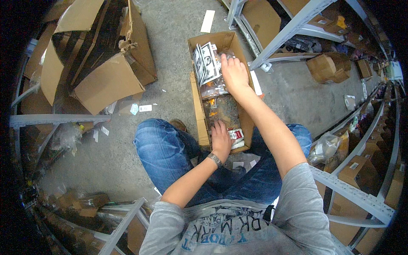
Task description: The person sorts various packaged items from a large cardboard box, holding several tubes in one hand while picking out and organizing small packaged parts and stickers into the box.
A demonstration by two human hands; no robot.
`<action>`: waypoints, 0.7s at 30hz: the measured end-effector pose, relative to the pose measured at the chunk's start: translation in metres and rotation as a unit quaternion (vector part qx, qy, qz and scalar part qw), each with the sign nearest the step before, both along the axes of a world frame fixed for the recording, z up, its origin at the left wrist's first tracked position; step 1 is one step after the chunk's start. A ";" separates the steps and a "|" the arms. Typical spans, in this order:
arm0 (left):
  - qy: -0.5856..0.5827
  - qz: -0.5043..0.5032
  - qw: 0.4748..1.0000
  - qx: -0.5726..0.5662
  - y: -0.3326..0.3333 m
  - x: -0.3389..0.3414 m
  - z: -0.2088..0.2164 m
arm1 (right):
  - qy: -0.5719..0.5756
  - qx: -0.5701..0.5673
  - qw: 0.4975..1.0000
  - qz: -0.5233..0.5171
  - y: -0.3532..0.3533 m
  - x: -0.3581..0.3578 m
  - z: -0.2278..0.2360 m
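Observation:
A long open cardboard box (196, 91) lies on the concrete floor in front of my knees, packed with clear plastic packets. My left hand (221, 137) reaches into its near end, fingers down among the packets next to a red and white packet (236, 135). My right hand (233, 73) rests palm down at the far end, on clear packets beside black and white printed cards (205, 63) standing upright. Whether either hand grips a packet is hidden by the fingers.
A heap of torn, flattened cardboard boxes (100, 59) lies at the upper left. Grey metal shelving (284, 36) with boxes stands at the upper right, and more shelf frames (355, 193) run along the right and lower left. Paper scraps litter the floor.

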State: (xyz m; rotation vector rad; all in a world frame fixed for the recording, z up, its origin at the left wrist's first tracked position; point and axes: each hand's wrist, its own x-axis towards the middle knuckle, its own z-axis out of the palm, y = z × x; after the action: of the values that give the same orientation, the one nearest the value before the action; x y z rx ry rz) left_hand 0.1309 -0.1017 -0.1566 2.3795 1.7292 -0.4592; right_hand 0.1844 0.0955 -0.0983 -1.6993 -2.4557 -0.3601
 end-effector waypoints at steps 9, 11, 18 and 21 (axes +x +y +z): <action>-0.024 0.015 0.999 0.047 -0.004 0.003 -0.012 | 0.059 -0.052 0.996 0.029 0.003 0.008 0.035; -0.022 -0.001 0.998 0.058 -0.006 0.002 -0.018 | 0.061 -0.084 0.994 0.023 0.000 0.007 0.043; -0.046 -0.002 0.997 0.063 -0.009 0.003 -0.017 | 0.092 -0.097 0.991 0.009 -0.004 0.019 0.059; -0.052 -0.002 0.996 0.075 -0.010 0.002 -0.017 | 0.116 -0.095 0.989 0.005 -0.010 0.022 0.073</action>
State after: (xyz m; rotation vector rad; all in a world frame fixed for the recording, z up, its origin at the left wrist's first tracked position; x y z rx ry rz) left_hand 0.1329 -0.1114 -0.1739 2.4592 1.7711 -0.2068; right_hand 0.2060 0.0857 -0.0252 -1.6871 -2.3891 0.0735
